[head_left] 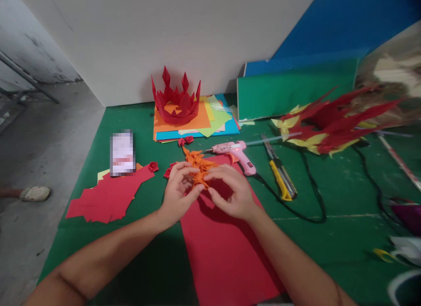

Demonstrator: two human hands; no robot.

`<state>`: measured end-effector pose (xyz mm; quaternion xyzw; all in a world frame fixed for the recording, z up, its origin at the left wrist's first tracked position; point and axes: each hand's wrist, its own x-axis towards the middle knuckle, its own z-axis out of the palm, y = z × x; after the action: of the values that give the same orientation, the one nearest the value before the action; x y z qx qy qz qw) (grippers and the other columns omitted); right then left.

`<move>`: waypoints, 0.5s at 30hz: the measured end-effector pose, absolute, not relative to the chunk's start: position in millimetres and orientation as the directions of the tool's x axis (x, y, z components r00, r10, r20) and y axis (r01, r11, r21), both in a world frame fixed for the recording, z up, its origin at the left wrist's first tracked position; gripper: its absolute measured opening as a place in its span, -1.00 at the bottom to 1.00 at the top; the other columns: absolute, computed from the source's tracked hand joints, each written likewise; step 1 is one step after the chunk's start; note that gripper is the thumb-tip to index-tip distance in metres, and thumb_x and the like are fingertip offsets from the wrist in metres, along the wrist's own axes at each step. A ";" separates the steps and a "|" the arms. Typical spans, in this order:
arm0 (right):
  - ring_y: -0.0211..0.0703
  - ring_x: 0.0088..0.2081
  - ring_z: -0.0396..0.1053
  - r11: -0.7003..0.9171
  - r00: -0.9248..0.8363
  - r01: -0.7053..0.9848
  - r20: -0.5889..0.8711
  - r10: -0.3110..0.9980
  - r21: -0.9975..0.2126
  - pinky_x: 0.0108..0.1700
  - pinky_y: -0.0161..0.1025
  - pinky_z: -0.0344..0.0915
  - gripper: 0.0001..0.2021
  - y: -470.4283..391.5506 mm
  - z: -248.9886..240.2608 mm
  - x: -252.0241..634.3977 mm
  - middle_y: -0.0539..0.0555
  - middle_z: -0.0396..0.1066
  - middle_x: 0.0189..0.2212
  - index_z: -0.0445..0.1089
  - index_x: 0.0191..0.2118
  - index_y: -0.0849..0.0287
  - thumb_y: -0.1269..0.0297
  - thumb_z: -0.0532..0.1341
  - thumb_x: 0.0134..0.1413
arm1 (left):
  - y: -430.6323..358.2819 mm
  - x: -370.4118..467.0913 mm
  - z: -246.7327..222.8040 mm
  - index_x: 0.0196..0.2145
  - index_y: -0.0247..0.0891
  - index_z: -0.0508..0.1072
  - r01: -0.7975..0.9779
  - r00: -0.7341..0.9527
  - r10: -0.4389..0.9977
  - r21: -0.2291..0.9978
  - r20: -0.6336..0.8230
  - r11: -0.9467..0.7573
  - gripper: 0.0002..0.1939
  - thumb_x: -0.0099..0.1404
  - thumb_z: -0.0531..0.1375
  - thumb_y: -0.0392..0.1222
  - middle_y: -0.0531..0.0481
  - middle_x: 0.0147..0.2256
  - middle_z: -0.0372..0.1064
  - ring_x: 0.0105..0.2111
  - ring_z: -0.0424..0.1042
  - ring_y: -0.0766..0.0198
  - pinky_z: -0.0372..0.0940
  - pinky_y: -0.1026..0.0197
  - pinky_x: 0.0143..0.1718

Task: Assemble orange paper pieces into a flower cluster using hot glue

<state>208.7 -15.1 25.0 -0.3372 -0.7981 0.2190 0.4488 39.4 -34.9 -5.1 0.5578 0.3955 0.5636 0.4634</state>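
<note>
Both of my hands hold a cluster of folded orange paper flowers [199, 164] above the top part of a long red paper sheet [230, 249]. My left hand [180, 189] pinches its left side with thumb and fingers. On the right side, my right hand [233, 192] has its fingers curled against the cluster. Small red paper roses [186, 141] lie just behind it, and another rose [153, 167] is to the left. A pink glue gun [235, 153] lies behind my right hand, its nozzle pointing left towards the flowers.
A red paper crown [176, 104] stands on stacked coloured paper [215, 130] at the back. Red scraps [108, 194] and a phone [123, 153] are left. A yellow cutter [283, 178], black cord [315, 216] and red-yellow paper crown [322, 126] are right.
</note>
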 end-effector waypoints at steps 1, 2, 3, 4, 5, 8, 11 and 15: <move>-0.15 -0.22 0.40 0.677 -0.379 0.347 0.563 0.734 -0.649 -0.16 -0.14 0.36 -0.77 -15.4 24.4 208.7 0.04 0.47 -0.26 0.34 -0.18 0.08 0.44 0.20 -0.01 | -34.6 39.2 -5.1 -0.12 -0.12 0.40 -0.071 0.054 0.966 0.966 0.252 -0.248 -0.74 0.22 0.27 -0.18 -0.06 -0.01 0.09 -0.18 0.37 0.34 0.44 0.22 -0.17; -0.14 -0.21 0.40 0.676 -0.387 0.354 0.557 0.735 -0.646 -0.15 -0.14 0.36 -0.75 -15.8 23.7 208.7 0.05 0.46 -0.25 0.33 -0.17 0.08 0.44 0.19 -0.02 | -34.3 39.0 -5.1 -0.15 -0.14 0.40 -0.057 0.054 0.967 0.968 0.247 -0.244 -0.77 0.21 0.27 -0.18 -0.06 -0.01 0.09 -0.19 0.37 0.35 0.44 0.23 -0.20; -0.14 -0.20 0.39 0.673 -0.392 0.364 0.550 0.738 -0.644 -0.14 -0.13 0.35 -0.73 -16.2 23.0 208.6 0.05 0.45 -0.24 0.32 -0.15 0.08 0.44 0.19 -0.03 | -33.9 38.8 -5.0 -0.17 -0.15 0.40 -0.047 0.053 0.967 0.968 0.248 -0.245 -0.78 0.21 0.27 -0.19 -0.07 0.00 0.09 -0.20 0.37 0.35 0.44 0.24 -0.22; -0.13 -0.20 0.39 0.668 -0.394 0.376 0.542 0.742 -0.642 -0.14 -0.13 0.35 -0.72 -16.7 22.3 208.5 0.06 0.45 -0.24 0.30 -0.14 0.08 0.44 0.19 -0.04 | -33.6 38.5 -4.8 -0.18 -0.16 0.40 -0.040 0.051 0.966 0.967 0.254 -0.252 -0.79 0.21 0.27 -0.20 -0.07 0.00 0.09 -0.21 0.37 0.36 0.45 0.25 -0.22; -0.12 -0.20 0.39 0.665 -0.393 0.387 0.539 0.745 -0.638 -0.14 -0.12 0.35 -0.71 -17.2 21.6 208.2 0.06 0.44 -0.23 0.30 -0.14 0.08 0.43 0.19 -0.04 | -33.4 38.3 -4.4 -0.18 -0.16 0.40 -0.036 0.050 0.963 0.964 0.264 -0.262 -0.79 0.21 0.27 -0.21 -0.06 0.00 0.09 -0.22 0.37 0.38 0.45 0.26 -0.23; -0.11 -0.21 0.38 0.660 -0.373 0.424 0.545 0.751 -0.620 -0.16 -0.12 0.36 -0.73 -17.9 20.1 206.6 0.07 0.44 -0.25 0.28 -0.16 0.08 0.44 0.17 -0.04 | -33.3 38.3 -2.7 -0.19 -0.15 0.40 -0.022 0.052 0.957 0.958 0.285 -0.285 -0.80 0.20 0.27 -0.25 -0.04 -0.02 0.09 -0.25 0.38 0.41 0.46 0.26 -0.23; -0.12 -0.24 0.40 0.655 -0.336 0.471 0.567 0.752 -0.590 -0.19 -0.13 0.35 -0.78 -17.5 19.8 204.2 0.06 0.46 -0.28 0.29 -0.19 0.08 0.46 0.15 0.00 | -34.5 38.9 -1.2 -0.22 -0.17 0.39 0.005 0.050 0.957 0.958 0.286 -0.286 -0.82 0.20 0.27 -0.24 -0.04 -0.04 0.09 -0.28 0.39 0.42 0.46 0.26 -0.26; -0.16 -0.30 0.41 0.683 -0.338 0.505 0.607 0.719 -0.528 -0.22 -0.17 0.34 -0.87 -15.6 19.7 203.6 0.04 0.49 -0.33 0.32 -0.25 0.08 0.44 0.17 0.08 | -35.9 38.0 -0.7 -0.21 -0.16 0.39 0.087 0.049 0.949 0.945 0.312 -0.315 -0.84 0.23 0.24 -0.23 -0.07 -0.01 0.09 -0.16 0.38 0.30 0.46 0.20 -0.23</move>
<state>203.6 -15.6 19.7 -0.3785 -0.8085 0.1240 0.4332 38.0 -35.9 -0.7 0.6046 0.4284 0.5405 0.3987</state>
